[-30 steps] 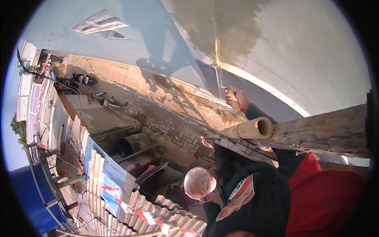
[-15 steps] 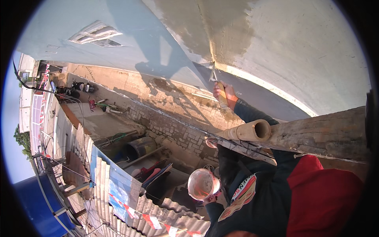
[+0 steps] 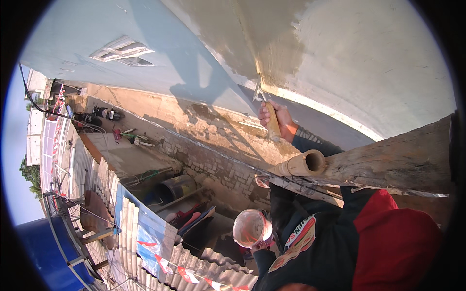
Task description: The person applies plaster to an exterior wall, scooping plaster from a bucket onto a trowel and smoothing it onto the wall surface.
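My right hand (image 3: 277,118) is closed around the wooden handle of a small trowel (image 3: 273,121). The trowel's metal end reaches the lower edge of the wall, where a pale cream strip meets a damp brownish patch of plaster (image 3: 276,41). Its blade is seen nearly edge-on, so its shape is unclear. Lower in the picture, my left hand (image 3: 259,246) grips a whitish bucket (image 3: 251,228) at its underside and rim side. The bucket's inside is smeared with pale and reddish residue, and most of my left fingers are hidden by it.
A thick bamboo pole (image 3: 306,163) and a rough wooden beam (image 3: 388,157) lie between my arms. Far below runs a paved alley (image 3: 218,167) with parked motorbikes (image 3: 99,115) and a dark barrel (image 3: 175,188). Corrugated roofing (image 3: 223,269) and red-white bunting (image 3: 187,275) lie lower left.
The view has shifted slightly. My right hand and the trowel handle sit a little lower, with the metal end still at the wall's edge. My left hand keeps the bucket.
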Available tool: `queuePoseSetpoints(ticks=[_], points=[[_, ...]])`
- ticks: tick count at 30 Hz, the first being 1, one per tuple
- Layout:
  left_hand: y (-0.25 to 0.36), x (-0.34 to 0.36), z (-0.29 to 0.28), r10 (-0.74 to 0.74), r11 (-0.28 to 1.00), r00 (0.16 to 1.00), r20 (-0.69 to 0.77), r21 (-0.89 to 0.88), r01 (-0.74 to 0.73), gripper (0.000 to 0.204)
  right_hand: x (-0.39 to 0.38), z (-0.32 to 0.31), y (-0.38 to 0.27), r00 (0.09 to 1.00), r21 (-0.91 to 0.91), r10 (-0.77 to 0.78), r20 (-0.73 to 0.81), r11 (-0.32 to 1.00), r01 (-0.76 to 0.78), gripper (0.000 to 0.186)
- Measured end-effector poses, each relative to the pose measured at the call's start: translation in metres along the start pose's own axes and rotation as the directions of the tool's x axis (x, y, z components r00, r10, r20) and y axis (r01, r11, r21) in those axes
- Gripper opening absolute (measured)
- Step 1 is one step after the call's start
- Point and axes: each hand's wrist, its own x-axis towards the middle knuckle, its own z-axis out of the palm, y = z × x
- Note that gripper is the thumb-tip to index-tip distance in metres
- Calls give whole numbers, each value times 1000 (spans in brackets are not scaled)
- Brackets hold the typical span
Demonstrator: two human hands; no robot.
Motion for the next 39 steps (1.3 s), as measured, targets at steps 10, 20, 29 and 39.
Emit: queuePoseSetpoints(ticks=[10, 20, 29, 39], points=[[8, 4, 7, 95, 980, 995, 19, -177, -90, 32, -61, 39, -14, 993, -263, 96, 65, 962, -76, 32], [52, 58, -12, -236, 284, 968, 90, -946, 158, 32, -106, 80, -43, 910, -924, -350, 224, -374, 83, 28], [79, 88, -42, -228, -250, 954, 195, -959, 136, 34, -46, 119, -28, 693, -788, -475, 542, -573, 224, 30], [59, 86, -64, -304, -340, 937, 172, -938, 62, 39, 32, 63, -27, 792, -883, -433, 431, -20, 469, 32]])
